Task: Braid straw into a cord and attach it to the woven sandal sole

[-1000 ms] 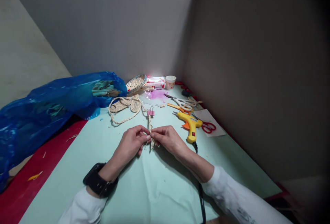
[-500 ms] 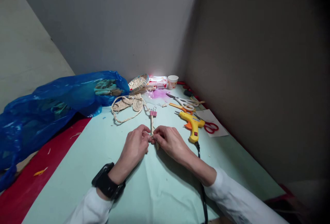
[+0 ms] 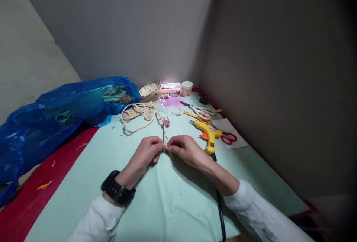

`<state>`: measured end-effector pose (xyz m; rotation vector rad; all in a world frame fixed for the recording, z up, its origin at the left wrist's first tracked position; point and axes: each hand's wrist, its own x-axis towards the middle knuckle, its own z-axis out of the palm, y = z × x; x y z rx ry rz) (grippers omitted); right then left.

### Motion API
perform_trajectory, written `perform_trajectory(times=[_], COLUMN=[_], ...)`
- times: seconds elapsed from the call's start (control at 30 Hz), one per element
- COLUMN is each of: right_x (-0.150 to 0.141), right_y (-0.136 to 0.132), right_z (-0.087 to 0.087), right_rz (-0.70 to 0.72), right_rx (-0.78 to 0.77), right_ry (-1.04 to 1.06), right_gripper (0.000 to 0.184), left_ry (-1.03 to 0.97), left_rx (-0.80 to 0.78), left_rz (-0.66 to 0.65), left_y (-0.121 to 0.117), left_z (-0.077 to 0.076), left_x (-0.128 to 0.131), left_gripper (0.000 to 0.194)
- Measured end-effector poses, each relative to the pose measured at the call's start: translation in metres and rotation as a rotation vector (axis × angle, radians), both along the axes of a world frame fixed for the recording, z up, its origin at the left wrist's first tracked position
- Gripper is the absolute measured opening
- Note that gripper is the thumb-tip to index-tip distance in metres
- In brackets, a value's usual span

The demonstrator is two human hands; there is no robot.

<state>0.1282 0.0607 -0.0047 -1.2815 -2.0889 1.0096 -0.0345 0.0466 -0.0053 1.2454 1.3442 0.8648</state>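
Observation:
A pale braided cord [image 3: 164, 132] runs from a pink binder clip [image 3: 166, 122] toward me. Its near end sits between my two hands. With thumb and fingers pinched, my left hand [image 3: 146, 149] grips the cord's strands from the left. My right hand [image 3: 186, 150] pinches strands from the right side, its fingertips close to the left ones. Loose strand ends stick out just below the fingers. Past the clip, the same cord loops left to a coiled braid [image 3: 139, 112] lying on the table. The fingertips partly hide the strands.
A yellow glue gun [image 3: 208, 132] with a black cable lies right of my hands. Beyond it are white-handled scissors [image 3: 202, 112], red-handled scissors [image 3: 229, 138] and an orange cutter [image 3: 192, 115]. A blue plastic bag [image 3: 69, 100], a woven basket [image 3: 150, 89] and a paper cup [image 3: 187, 88] stand farther back.
My left hand has turned slightly, its fingertips rising along the cord. My right fingertips have drawn a little to the right, so the hands are slightly farther apart.

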Motion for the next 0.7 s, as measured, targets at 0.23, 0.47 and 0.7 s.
perform_trajectory(times=[0.23,0.47,0.7], right_x=[-0.009,-0.025,-0.021], right_y=[-0.014,-0.034,-0.037], right_z=[0.002,-0.011,-0.005], right_rz=[-0.176,-0.145,-0.036], right_rx=[0.105,0.523,0.558], right_ry=[-0.108,-0.394,-0.345], right_gripper=[0.016,0.012,0.017], left_ry=[-0.011,-0.101,-0.221], left_rx=[0.018,0.019,-0.034], left_rz=[0.027,0.023,-0.007], left_y=[-0.001,-0.007,-0.006], left_z=[-0.005,-0.006,-0.005], left_x=[0.002,0.001,-0.010], left_gripper=[0.012,0.011,0.013])
